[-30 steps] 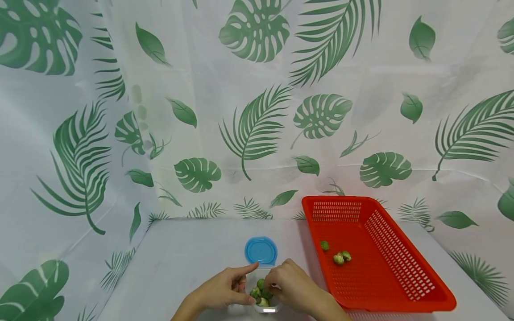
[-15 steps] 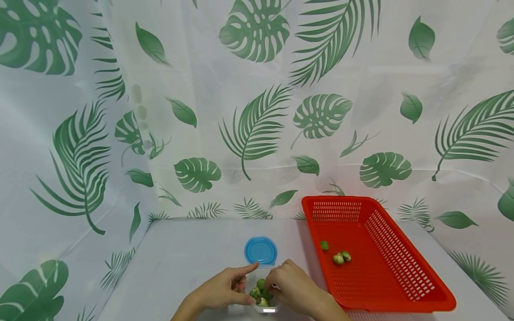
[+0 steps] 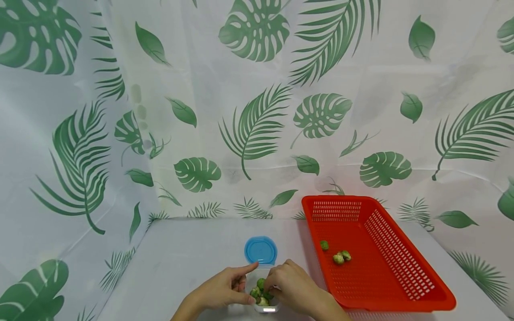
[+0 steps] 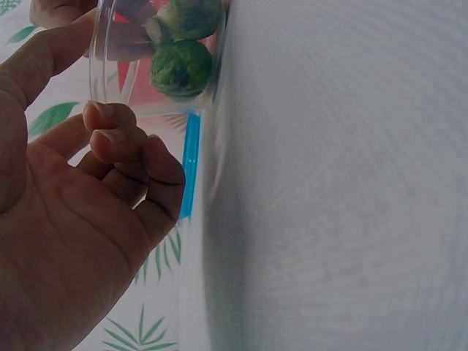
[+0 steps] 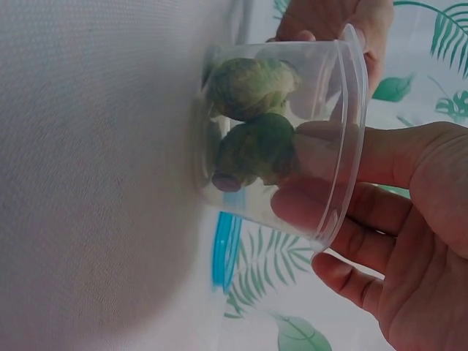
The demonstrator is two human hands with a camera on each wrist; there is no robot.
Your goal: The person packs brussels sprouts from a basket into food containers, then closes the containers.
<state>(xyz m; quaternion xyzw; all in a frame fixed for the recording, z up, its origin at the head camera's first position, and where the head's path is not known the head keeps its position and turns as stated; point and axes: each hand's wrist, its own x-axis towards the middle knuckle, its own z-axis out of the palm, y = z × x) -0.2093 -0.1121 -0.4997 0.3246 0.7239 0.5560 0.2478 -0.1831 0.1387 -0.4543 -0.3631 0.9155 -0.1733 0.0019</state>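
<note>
A clear plastic container with several Brussels sprouts in it stands on the table at the bottom middle of the head view. My left hand grips its left side, thumb at the near edge and index finger stretched to the far rim. From the right, my right hand reaches down into it. Through the clear wall in the right wrist view, thumb and fingers pinch a green Brussels sprout, with a paler sprout beside it. Another sprout shows low against the wall in the left wrist view.
A blue lid lies just behind the container. To the right stands a large red basket with perforated sides, holding a pair of sprouts and a single green one. Leaf-printed sheeting surrounds the white table.
</note>
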